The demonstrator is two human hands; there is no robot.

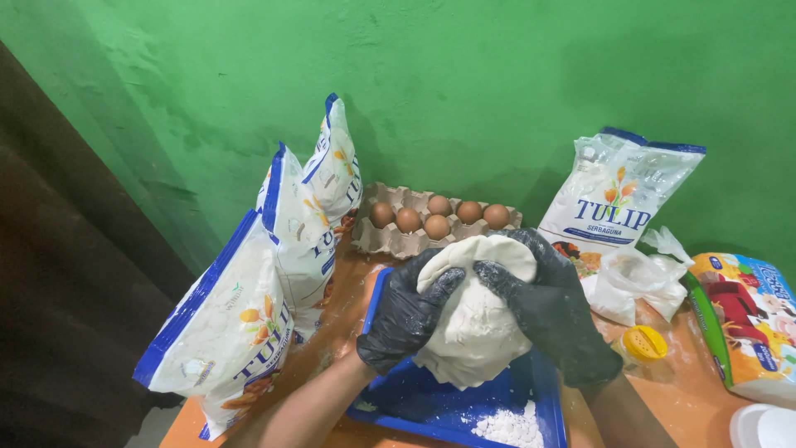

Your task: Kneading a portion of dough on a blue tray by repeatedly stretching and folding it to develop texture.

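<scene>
White, blue and green around black gloves

Black-gloved left hand [406, 315] and right hand [551, 307], off-white dough [474, 319], blue tray [431, 406], brown eggs [438, 217] in a grey-brown carton [373, 236], white-and-blue flour bags [274, 274], yellow cap [646, 343], green wall [464, 83], orange table [688, 386].

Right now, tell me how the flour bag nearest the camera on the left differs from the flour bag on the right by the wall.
The nearest left flour bag looks sealed and plump, while the right flour bag has a crumpled, slack top. The left one leans over in a row with two more bags; the right one stands alone and upright against the green wall. The left one fills more of the picture, being closer. Both are white with blue edging and the same design.
</scene>
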